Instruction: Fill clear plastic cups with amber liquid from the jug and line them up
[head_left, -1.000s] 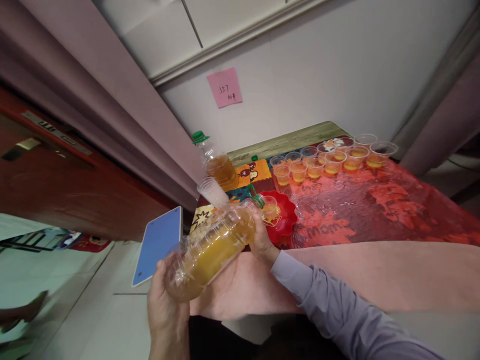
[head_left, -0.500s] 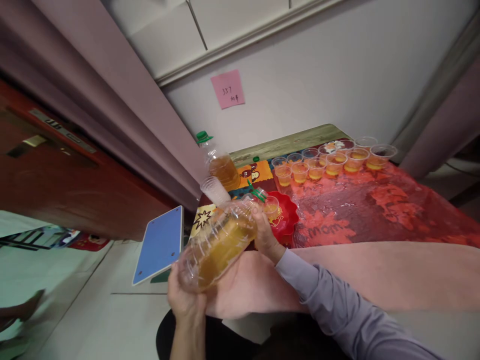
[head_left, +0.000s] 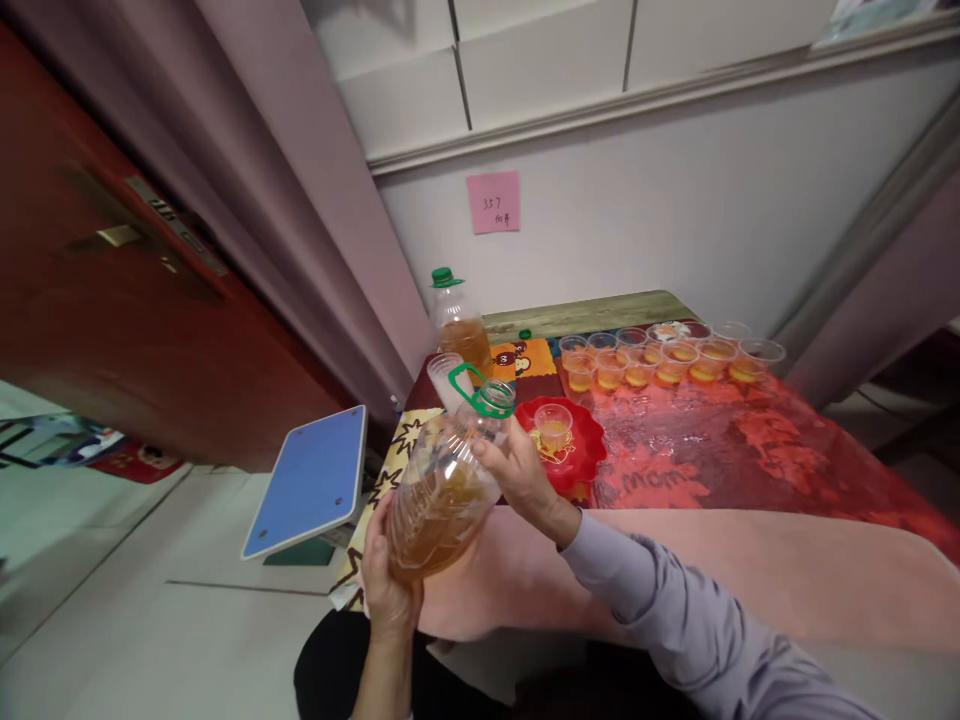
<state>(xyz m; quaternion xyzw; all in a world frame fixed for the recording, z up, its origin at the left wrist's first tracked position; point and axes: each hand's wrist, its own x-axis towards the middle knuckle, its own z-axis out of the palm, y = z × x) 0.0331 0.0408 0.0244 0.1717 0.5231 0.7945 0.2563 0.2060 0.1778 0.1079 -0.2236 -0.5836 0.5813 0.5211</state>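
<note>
Between my hands is a large clear plastic bottle (head_left: 446,490) of yellow-brown liquid, tilted with its uncapped neck up and to the right. A green carry ring sits round the neck. My left hand (head_left: 390,575) wraps the base, and my right hand (head_left: 521,475) grips it just below the neck. Right of the neck, a small plastic cup (head_left: 553,427) with some yellow liquid stands on a red scalloped plate (head_left: 595,452). Close behind the bottle lies a tilted stack of clear cups (head_left: 448,380).
Two rows of clear cups (head_left: 671,365) holding yellow liquid stand at the table's back right. A second bottle (head_left: 465,340) with a green cap is at the back left. A loose green cap (head_left: 525,334) lies behind. A blue board (head_left: 307,480) stands left of the table.
The bottle has been tipped back from pouring toward upright, its neck rising away from the cup on the red plate. Both hands still hold it. The camera view has shifted.
</note>
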